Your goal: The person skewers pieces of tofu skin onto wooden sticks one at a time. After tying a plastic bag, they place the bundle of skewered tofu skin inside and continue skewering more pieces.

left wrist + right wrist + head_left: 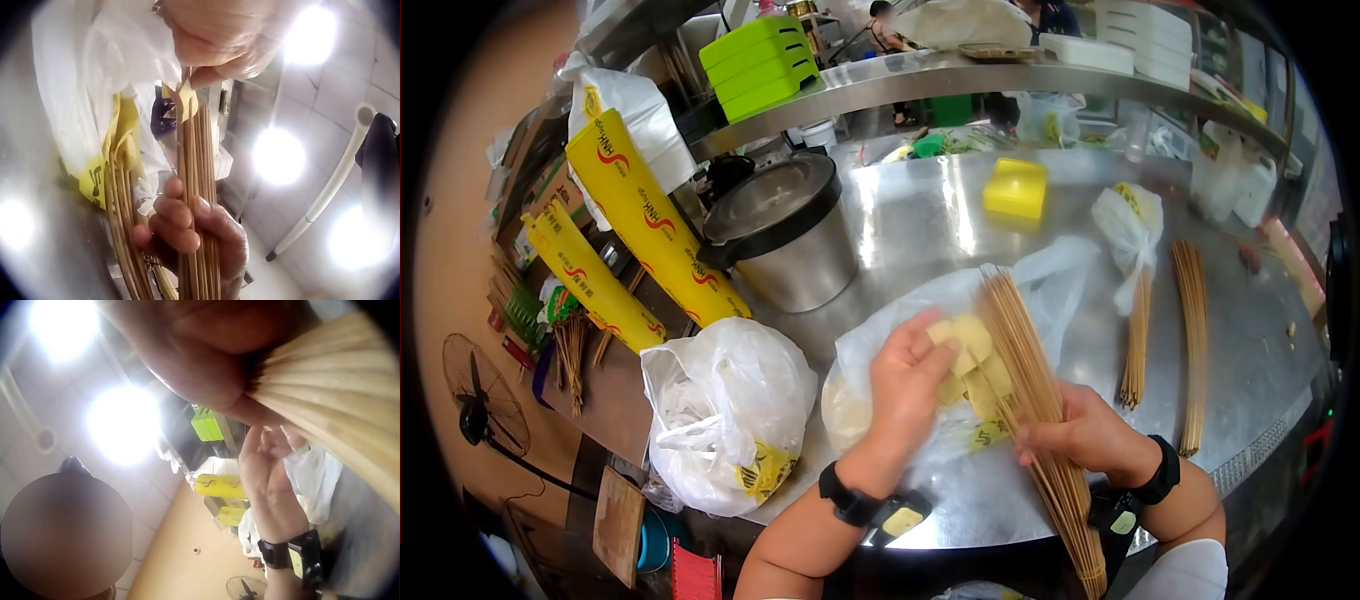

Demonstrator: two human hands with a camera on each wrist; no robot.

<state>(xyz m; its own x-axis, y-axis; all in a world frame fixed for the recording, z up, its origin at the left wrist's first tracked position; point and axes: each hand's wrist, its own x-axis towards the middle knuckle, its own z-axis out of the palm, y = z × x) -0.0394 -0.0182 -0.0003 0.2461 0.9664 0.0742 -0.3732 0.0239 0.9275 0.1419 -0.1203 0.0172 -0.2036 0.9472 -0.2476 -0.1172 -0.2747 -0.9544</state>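
My left hand (903,390) pinches a thin pale yellow slice (187,103) between thumb and fingers, over a white plastic bag (1050,290). The slice is on the tip of a wooden skewer. A thick bundle of skewers (1032,350) slants through my right hand (1088,432), whose fingers and thumb curl round it; the lower end points toward my body. More pale yellow slices (985,390) lie on the bag beside the left hand. In the left wrist view, folded yellow slices (127,134) sit on several skewers left of the bundle.
A knotted white bag (725,415) and a lidded steel pot (795,250) stand to the left, near yellow printed rolls (645,215). A yellow container (1015,188) sits behind the work. Two more skewer bundles, one bagged (1138,340) and one bare (1190,340), lie at right.
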